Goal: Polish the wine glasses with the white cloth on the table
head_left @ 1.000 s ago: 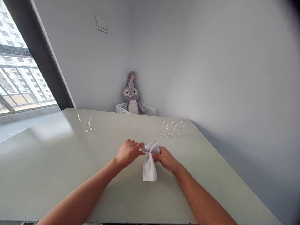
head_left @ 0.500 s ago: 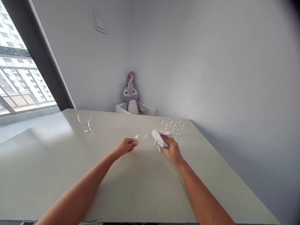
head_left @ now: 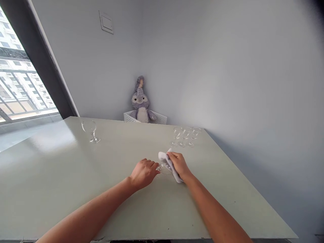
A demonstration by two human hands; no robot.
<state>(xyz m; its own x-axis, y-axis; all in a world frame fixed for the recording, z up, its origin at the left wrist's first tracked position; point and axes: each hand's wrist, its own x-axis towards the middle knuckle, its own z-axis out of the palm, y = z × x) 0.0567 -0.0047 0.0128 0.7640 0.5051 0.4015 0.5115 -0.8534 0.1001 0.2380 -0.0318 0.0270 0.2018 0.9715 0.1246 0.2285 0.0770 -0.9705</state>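
Glass [head_left: 165, 169] held sideways by our left fingers [head_left: 153, 164], white cloth [head_left: 172, 166] grasped in our right fingers [head_left: 174, 156] against it

Table [head_left: 113, 148]: pale greenish top, glossy, with a bright patch of glare toward the far left and a few small dark specks [head_left: 192, 225] near the front edge. One clear stemmed glass [head_left: 92, 135] stands upright at far left; three stemmed glasses [head_left: 186, 134] stand upright, close together, near the far right corner.
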